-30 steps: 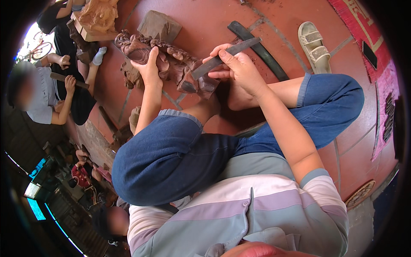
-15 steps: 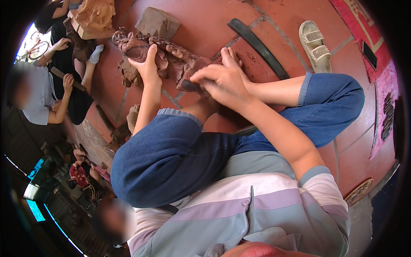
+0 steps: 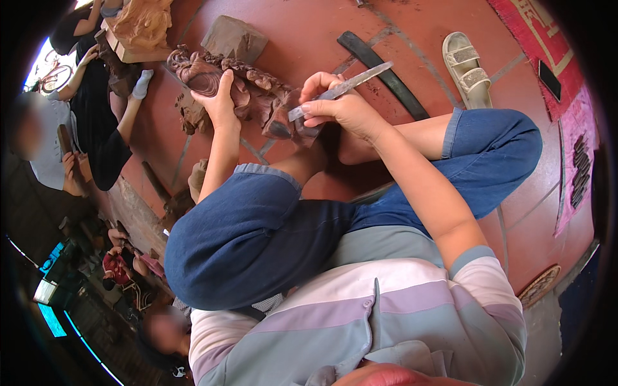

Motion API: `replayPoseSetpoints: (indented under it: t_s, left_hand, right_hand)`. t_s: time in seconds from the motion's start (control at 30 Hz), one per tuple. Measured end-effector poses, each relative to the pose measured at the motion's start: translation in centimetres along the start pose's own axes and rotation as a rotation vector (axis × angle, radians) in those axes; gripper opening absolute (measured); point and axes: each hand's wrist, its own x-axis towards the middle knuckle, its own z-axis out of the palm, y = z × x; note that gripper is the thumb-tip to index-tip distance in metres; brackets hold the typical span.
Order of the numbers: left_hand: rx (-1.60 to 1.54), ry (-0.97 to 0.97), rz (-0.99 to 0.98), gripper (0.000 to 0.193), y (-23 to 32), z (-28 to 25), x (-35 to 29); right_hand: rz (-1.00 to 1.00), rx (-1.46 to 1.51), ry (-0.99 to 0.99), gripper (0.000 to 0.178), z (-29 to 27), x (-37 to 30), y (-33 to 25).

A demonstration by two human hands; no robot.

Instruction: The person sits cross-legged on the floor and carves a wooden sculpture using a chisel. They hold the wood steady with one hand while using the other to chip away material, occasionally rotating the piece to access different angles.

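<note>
A reddish-brown wood carving (image 3: 262, 106) with swirls and beaded ridges lies slantwise in front of my crossed legs. My left hand (image 3: 221, 108) grips its near left side, thumb up along the edge. Over the carving's right end, my right hand (image 3: 351, 114) pinches a thin grey flat strip (image 3: 364, 78), which narrows toward its upper right tip. The strip's lower end is close to the wood; whether it touches, I cannot tell. What the strip is made of is not plain. My bare foot (image 3: 357, 149) is partly hidden beneath my right forearm.
A wood block (image 3: 235, 37) stands behind the carving, and a rough wood lump (image 3: 192, 114) beside it. A dark curved strip (image 3: 383, 74) and a sandal (image 3: 468, 71) lie on the tiles. A phone (image 3: 549, 80) rests on the red mat. At left, another person (image 3: 55, 141) holds a wooden tool.
My right hand has lifted slightly and turned, bringing the grey strip into clear view; before, it was blurred over the carving's end. My left hand keeps its grip. My foot's toes are now covered.
</note>
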Motion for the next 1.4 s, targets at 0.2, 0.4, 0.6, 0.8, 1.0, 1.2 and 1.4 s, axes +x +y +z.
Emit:
replayPoseSetpoints:
  t_s: [0.2, 0.4, 0.6, 0.8, 1.0, 1.2, 1.4]
  left_hand:
    - [-0.012, -0.013, -0.001, 0.106, 0.6, 0.2, -0.5]
    - [-0.002, -0.001, 0.005, 0.109, -0.1, -0.1, -0.1]
    - [0.051, 0.019, -0.03, 0.113, 0.3, 0.1, -0.1]
    - [0.033, -0.002, -0.049, 0.115, 0.1, -0.1, -0.3]
    - [0.021, -0.002, -0.044, 0.115, 0.2, 0.1, -0.2]
    - [0.041, 0.007, -0.062, 0.115, 0.2, 0.0, -0.2]
    - [0.03, 0.025, -0.071, 0.114, 0.2, -0.1, -0.6]
  right_hand:
    - [0.022, -0.139, 0.033, 0.015, -2.1, 2.3, 1.9]
    - [-0.148, -0.356, -0.004, 0.015, -2.2, 2.4, 2.6]
    - [0.116, -0.072, 0.007, 0.014, -2.3, 2.9, 1.3]
    - [0.073, -0.398, -0.012, 0.018, -2.2, 3.0, 1.2]
    - [-0.113, -0.479, -0.023, 0.017, -0.7, 2.5, -0.5]
    - [0.039, -0.234, -0.101, 0.014, -2.2, 4.0, -0.5]
    - [0.086, -0.318, -0.166, 0.014, -1.6, 3.4, -0.8]
